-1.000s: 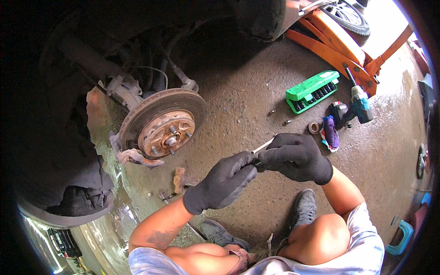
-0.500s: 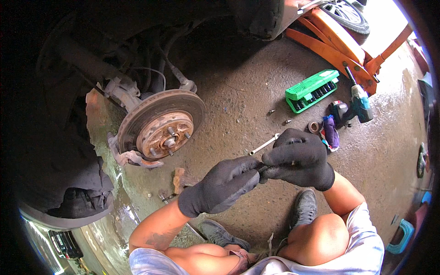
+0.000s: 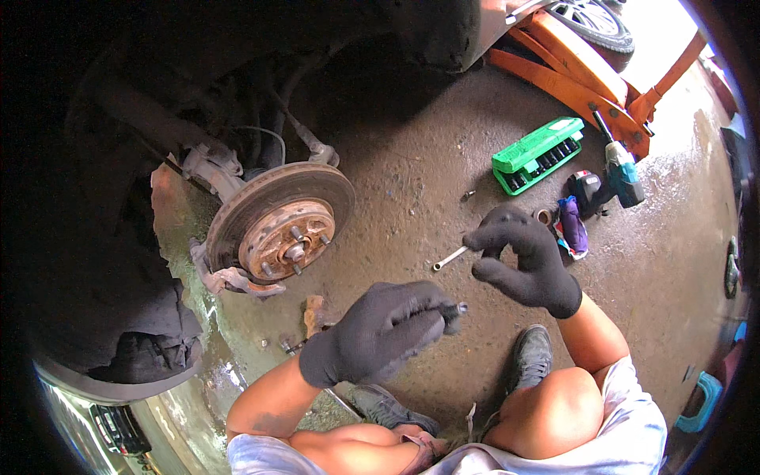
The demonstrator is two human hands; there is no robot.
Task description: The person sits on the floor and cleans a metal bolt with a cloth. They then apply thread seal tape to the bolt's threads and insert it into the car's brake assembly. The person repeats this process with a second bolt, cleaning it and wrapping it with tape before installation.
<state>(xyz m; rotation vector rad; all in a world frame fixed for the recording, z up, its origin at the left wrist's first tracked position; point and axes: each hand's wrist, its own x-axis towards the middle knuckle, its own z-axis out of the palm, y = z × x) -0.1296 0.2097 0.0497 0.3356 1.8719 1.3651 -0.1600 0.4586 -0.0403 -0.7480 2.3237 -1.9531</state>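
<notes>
My left hand (image 3: 384, 328), in a black knit glove, is closed on a small dark cylindrical piece (image 3: 461, 308). Only the shiny end pokes out past the fingertips; its kind I cannot make out. To the right, my gloved right hand (image 3: 526, 257) has thumb and fingers apart in a loose curve with nothing visible between them. A metal wrench (image 3: 451, 258) lies on the floor beyond, its far end behind the right fingers. Left of my hands is a rusty brake disc (image 3: 277, 226) with bare wheel studs on its hub.
A green socket case (image 3: 538, 154) lies open on the floor, beside a teal cordless impact driver (image 3: 624, 174) and a purple bundle (image 3: 571, 226). An orange jack (image 3: 566, 67) stands at the far right. A hammer (image 3: 314, 314) lies near my left wrist.
My hands have come apart from where they met. The right one has moved up and its fingers have opened; the left has drawn slightly left, keeping the small piece.
</notes>
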